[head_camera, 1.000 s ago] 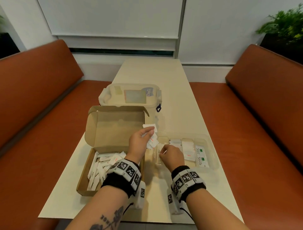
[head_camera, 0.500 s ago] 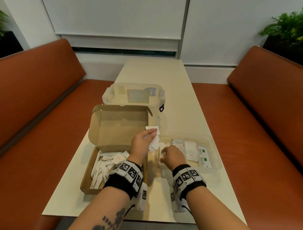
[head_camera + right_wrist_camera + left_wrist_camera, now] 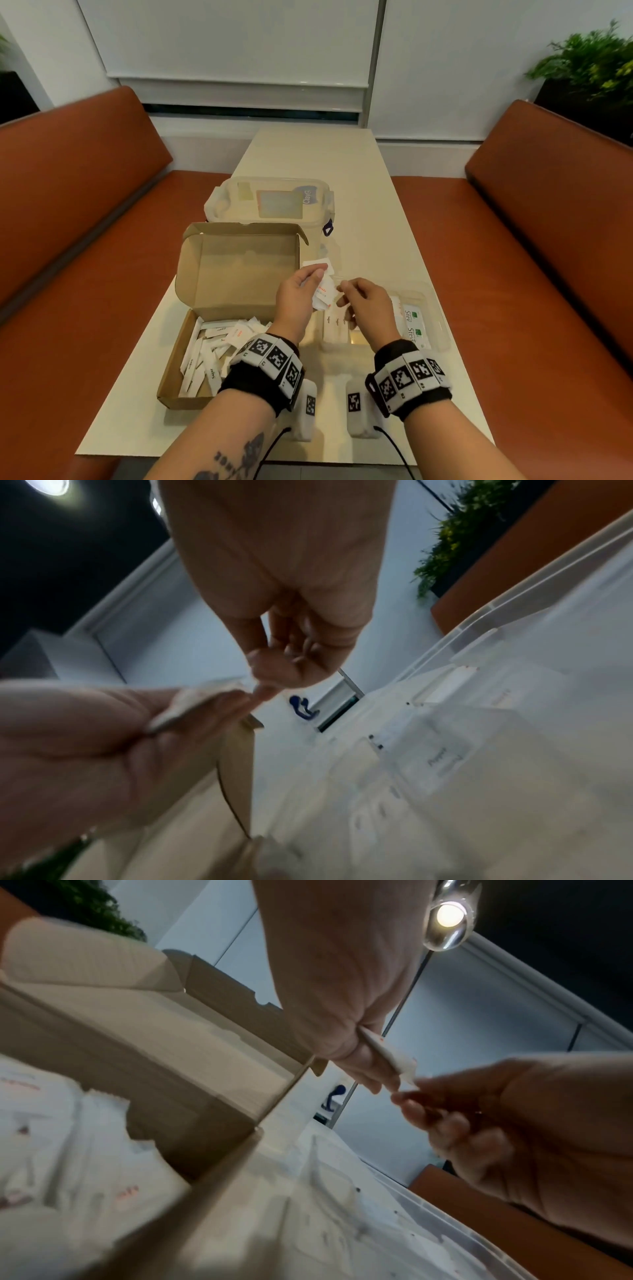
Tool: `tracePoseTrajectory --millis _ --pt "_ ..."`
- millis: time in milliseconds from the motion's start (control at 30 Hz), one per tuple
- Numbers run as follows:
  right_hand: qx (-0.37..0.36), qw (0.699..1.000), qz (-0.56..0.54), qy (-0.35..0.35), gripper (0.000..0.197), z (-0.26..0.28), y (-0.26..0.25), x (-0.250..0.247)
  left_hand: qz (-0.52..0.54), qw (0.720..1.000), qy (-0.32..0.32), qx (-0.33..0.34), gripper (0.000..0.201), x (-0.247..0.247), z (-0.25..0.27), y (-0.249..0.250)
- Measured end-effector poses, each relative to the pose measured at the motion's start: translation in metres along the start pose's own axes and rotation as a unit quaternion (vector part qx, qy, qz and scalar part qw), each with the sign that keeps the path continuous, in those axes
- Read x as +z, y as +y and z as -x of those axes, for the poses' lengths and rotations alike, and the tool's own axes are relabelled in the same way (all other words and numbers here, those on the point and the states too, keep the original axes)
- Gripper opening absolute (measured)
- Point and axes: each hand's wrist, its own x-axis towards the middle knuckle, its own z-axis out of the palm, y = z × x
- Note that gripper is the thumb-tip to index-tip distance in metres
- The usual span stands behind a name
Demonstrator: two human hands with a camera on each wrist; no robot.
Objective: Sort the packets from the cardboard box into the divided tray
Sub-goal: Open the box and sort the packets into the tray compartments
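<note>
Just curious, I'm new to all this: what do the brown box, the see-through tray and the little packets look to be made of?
Brown box: matte cardboard, by its folded flaps and raw edges. Divided tray: clear, smooth, glossy plastic, probably rigid; the packets inside show through its walls. Packets in the left hand: thin white printed paper, seemingly; possibly coated.

You've got 1 cardboard box [image 3: 236,274], 1 divided tray [image 3: 440,322] at its 3 o'clock, 1 lidded plastic tub [image 3: 270,202] at 12, 2 Stevia pkts [image 3: 412,323], loose pkts uncountable.
</note>
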Motion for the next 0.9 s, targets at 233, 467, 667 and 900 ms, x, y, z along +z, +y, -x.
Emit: tracePoseTrajectory --millis 233,467,667,900 --pt "0.036 0.995 -0.087 -0.021 0.016 0.005 0.007 -0.016 0.015 1.000 0.005 0.008 0.036 0.027 0.004 -0.010" --pt "0.054 0.995 -0.086 -0.016 0.006 -0.002 0.025 -0.044 0.081 0.994 -0.001 -0.070 0.026 0.049 0.017 -0.027" --pt "0.055 0.995 -0.078 -0.034 0.009 -0.004 0.037 -0.053 0.073 0.992 0.031 -0.098 0.023 0.056 0.020 -0.041" --pt "-0.005 1.000 -0.015 0.003 0.016 -0.005 0.042 -0.049 0.065 0.992 0.053 -0.095 0.015 0.062 0.021 -0.044"
